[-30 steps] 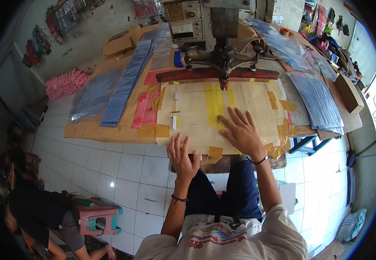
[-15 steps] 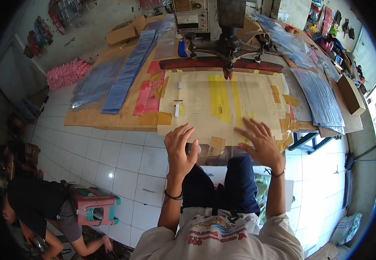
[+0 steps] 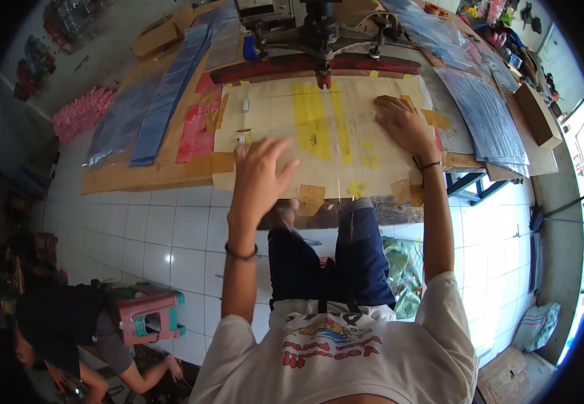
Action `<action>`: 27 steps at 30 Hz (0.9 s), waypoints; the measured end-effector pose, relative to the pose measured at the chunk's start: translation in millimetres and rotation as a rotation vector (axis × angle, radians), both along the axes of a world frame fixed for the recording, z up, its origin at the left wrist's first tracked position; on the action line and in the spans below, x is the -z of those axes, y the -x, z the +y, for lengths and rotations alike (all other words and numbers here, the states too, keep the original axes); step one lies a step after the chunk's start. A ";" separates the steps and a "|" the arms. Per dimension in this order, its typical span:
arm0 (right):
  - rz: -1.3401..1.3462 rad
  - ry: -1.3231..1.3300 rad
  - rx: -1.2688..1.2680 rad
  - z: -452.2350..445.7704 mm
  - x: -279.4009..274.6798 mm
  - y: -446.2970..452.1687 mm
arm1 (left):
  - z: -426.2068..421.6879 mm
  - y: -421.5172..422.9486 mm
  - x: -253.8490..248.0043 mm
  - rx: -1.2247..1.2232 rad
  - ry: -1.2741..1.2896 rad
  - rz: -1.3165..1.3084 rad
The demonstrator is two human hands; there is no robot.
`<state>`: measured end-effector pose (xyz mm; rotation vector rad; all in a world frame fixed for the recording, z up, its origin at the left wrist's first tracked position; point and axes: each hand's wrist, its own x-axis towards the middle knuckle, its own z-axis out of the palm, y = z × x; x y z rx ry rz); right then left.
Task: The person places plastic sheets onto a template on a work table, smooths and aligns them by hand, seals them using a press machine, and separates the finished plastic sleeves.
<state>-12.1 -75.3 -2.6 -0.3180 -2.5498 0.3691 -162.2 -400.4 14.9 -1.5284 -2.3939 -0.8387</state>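
With the dial centred on the sheet [image 3: 359, 121] and 12 farthest from the person, it lies flat on the table [image 3: 170, 148], the bar [image 3: 265, 68] across its far side at 12. It looks light, thin and rather limp, smooth enough to slip under a palm, and likely to crease or tear first at its taped edges. The near corners, at 4 and 8, seem the best holds, clear of the amber tape [image 3: 312, 200] at 6. The left hand [image 3: 258, 172], blurred at 8, has loosely curved fingers and thumb well apart, with nothing visible in it; I cannot tell whether it touches. The right hand [image 3: 403, 128] lies palm down at 3, fingers slightly bent, gripping nothing that shows. The wooden table bears long film [image 3: 170, 101] toward 10 and a film stack [image 3: 484, 124] at 3, a box [image 3: 537, 118] just beyond. In the room, a pink pile [image 3: 84, 116] sits at 9, a co-worker [image 3: 63, 323] bends beside a stool [image 3: 140, 313] at 8, and a sack [image 3: 537, 326] rests between 4 and 5
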 end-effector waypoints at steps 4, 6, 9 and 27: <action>0.024 0.053 -0.039 8.1 3.1 0.4 | 30.8 40.8 18.7 0.019 0.022 0.150; -0.018 0.135 -0.028 8.2 -4.6 -1.3 | 36.3 46.3 10.1 0.072 0.096 0.027; -0.094 0.197 0.029 1.2 -9.9 -3.7 | 47.0 51.6 -7.5 0.121 0.272 -0.218; 0.027 0.216 -0.207 8.1 -3.5 -12.5 | 57.8 17.5 -33.7 0.119 0.217 -0.351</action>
